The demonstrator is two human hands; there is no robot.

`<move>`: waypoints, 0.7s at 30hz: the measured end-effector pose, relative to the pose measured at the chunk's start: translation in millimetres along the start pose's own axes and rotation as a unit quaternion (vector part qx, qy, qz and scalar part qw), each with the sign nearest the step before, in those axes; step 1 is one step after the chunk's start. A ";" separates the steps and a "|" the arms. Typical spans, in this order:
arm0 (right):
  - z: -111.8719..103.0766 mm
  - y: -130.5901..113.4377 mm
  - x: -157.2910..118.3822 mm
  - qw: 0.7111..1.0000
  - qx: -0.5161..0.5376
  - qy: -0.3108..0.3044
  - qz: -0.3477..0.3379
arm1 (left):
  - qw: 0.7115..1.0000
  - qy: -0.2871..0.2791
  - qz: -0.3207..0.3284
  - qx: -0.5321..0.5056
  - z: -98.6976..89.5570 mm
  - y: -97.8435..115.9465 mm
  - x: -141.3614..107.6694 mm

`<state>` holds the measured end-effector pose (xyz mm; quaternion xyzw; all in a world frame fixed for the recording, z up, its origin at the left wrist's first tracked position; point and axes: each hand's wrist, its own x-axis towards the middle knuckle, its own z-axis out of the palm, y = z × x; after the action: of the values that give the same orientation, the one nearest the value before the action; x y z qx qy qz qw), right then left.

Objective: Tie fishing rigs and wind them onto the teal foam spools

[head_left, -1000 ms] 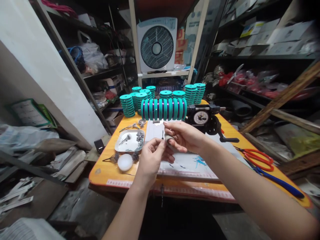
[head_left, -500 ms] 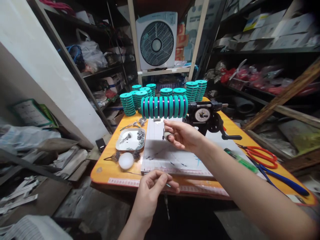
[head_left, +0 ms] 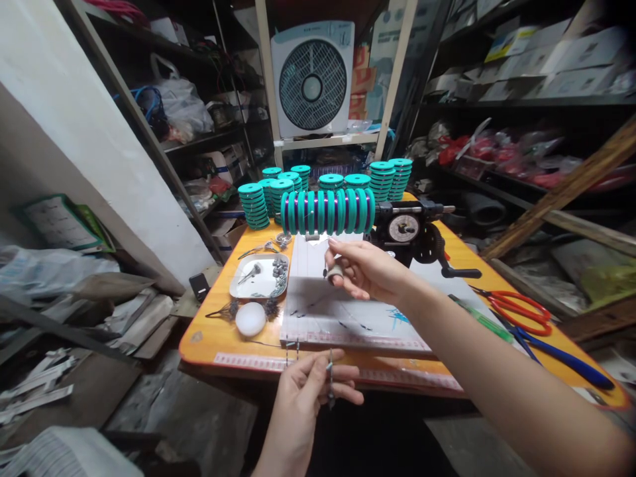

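Observation:
My left hand (head_left: pixel 313 387) is low, in front of the table's near edge. Its thumb and forefinger pinch a thin fishing line with a small dark piece (head_left: pixel 331 396) hanging across the other fingers, which are spread. Above the white board, my right hand (head_left: pixel 360 266) has thumb and forefinger together; what lies between them is too fine to make out. A pale wrap (head_left: pixel 336 270) circles one of its fingers. Just beyond it, a row of turquoise spools (head_left: pixel 328 212) wound with dark purple line sits on the shaft of a black hand-crank winder (head_left: pixel 405 232).
A white tray (head_left: pixel 237 291) of small grey metal parts and a round white lid-like piece (head_left: pixel 251 320) are at left. Red-handled scissors (head_left: pixel 527 311) and blue-handled pliers (head_left: pixel 571 361) lie at right. Stacked turquoise spools (head_left: pixel 253 207) stand behind; a box fan (head_left: pixel 312 83) is farther back.
My left hand has turned and its outer fingers have spread, bringing the hanging dark piece up against them. My right hand has barely moved.

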<state>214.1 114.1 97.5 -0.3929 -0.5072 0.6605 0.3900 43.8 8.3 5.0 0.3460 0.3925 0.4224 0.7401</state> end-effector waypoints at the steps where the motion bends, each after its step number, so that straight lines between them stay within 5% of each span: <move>1: -0.5 1.5 -3.2 0.999 -0.039 0.017 -0.012 | 1.000 0.006 -0.007 -0.010 -1.6 -2.5 -0.5; 7: -4.2 17.6 -18.3 0.946 -0.248 0.176 -0.112 | 0.995 0.043 -0.022 -0.087 -15.4 -15.6 -5.1; 11: -0.5 23.6 -12.5 0.911 -0.327 0.201 -0.148 | 0.992 0.054 -0.033 -0.110 -20.9 -15.1 -8.1; 15: 7.6 26.4 -8.9 0.913 -0.356 0.155 -0.123 | 0.990 0.043 -0.047 -0.125 -21.4 -12.9 -11.8; 21: 23.4 31.9 -28.0 0.932 -0.362 0.003 -0.023 | 0.990 0.045 -0.047 -0.123 -19.6 -11.7 -15.0</move>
<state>199.8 74.2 74.0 -0.4977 -0.7199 0.4214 0.2378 25.7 -6.3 -9.3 0.2140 0.3862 0.4473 0.7779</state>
